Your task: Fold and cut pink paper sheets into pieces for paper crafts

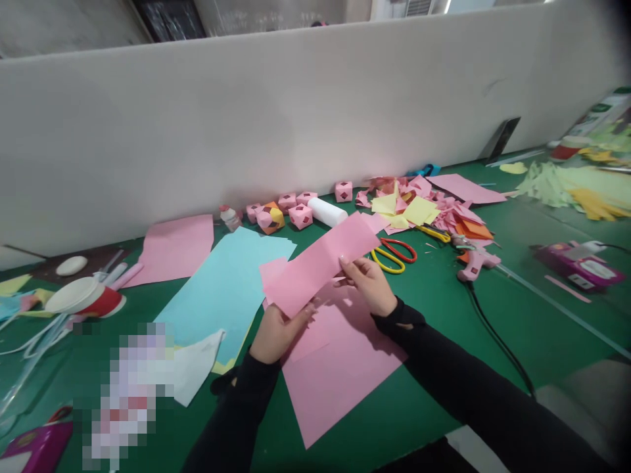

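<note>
Between my two hands a strip of pink paper is held up at a slant above the table. My left hand grips its lower left end, with the thumb along the bottom edge. At the right part of the lower edge, my right hand pinches the strip between thumb and fingers. Beneath it lies a larger pink sheet with smaller pink pieces on top. Light blue sheets spread out to the left. Just beyond my right hand rest scissors with red and yellow handles.
Several folded pink paper shapes and a white roll stand before the grey partition. Paper scraps heap up at the back right. A pink glue gun trails its cord on the right. A paper cup lies at left.
</note>
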A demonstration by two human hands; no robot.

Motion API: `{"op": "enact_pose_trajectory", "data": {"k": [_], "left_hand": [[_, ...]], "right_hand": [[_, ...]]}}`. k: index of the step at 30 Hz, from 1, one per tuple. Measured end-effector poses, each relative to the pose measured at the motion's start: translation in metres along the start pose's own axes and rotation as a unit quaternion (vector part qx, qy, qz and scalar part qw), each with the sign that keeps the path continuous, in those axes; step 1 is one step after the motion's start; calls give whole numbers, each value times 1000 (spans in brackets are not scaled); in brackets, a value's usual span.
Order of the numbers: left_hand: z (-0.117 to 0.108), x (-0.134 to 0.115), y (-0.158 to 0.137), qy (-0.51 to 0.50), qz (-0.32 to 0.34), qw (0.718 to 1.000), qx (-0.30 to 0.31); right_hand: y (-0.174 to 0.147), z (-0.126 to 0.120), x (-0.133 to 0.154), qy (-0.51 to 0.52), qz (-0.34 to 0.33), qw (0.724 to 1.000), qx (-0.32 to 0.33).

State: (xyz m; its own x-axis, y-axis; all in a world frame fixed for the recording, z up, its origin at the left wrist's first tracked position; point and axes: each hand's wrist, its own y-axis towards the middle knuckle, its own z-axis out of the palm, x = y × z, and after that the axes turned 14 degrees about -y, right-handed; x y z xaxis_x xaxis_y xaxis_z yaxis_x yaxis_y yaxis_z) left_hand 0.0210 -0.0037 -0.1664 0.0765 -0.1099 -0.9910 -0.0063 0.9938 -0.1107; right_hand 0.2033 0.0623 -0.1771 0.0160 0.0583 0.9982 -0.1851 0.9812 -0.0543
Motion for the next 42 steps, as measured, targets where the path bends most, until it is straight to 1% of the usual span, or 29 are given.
{"op": "enact_pose_trajectory", "data": {"k": [3,4,5,6,7,9,10,11,12,13,15,20,22,29,32,35,42], "left_hand": [[-11,-2,7,-43,16,995,-88],[-14,-3,8,-68,17,991,-110],[-17,-4,9,-96,11,988,-118],[-18,-5,10,-126,-6,985,-114],[-19,-6,10,-154,-32,983,-97],[-18,-5,8,-184,-74,979,-47],[-16,-4,7,-176,-78,981,-26],[-13,-2,6,-152,-64,986,-17],[-10,0,5,-119,-36,992,-21],[-6,1,5,-85,-9,996,-30],[0,4,4,-51,19,997,-62],[9,5,5,-89,20,980,-175],[11,4,5,-91,19,976,-199],[14,3,3,-108,15,970,-219],[16,2,4,-119,21,969,-213],[18,0,3,-139,24,969,-205],[21,-6,1,-165,23,962,-215]], "right_hand": [[6,-5,-1,50,7,999,-15],[6,-6,-1,56,8,998,-10],[5,-5,-1,55,9,998,0],[4,-4,0,45,7,999,21],[1,-3,0,24,2,998,55],[-4,1,-1,-51,-22,987,154],[-7,3,-1,-95,-38,974,201],[-9,5,-3,-137,-54,960,239],[-11,6,-4,-172,-68,947,263],[-13,8,-5,-199,-79,938,272],[-14,11,-8,-228,-91,935,255],[-12,14,-9,-212,-83,959,170],[-12,15,-8,-205,-80,964,152],[-16,22,-8,-162,-42,977,131],[-16,22,-8,-143,-34,980,137],[-17,23,-6,-135,-40,979,150],[-19,24,-5,-146,-70,972,172]]}}
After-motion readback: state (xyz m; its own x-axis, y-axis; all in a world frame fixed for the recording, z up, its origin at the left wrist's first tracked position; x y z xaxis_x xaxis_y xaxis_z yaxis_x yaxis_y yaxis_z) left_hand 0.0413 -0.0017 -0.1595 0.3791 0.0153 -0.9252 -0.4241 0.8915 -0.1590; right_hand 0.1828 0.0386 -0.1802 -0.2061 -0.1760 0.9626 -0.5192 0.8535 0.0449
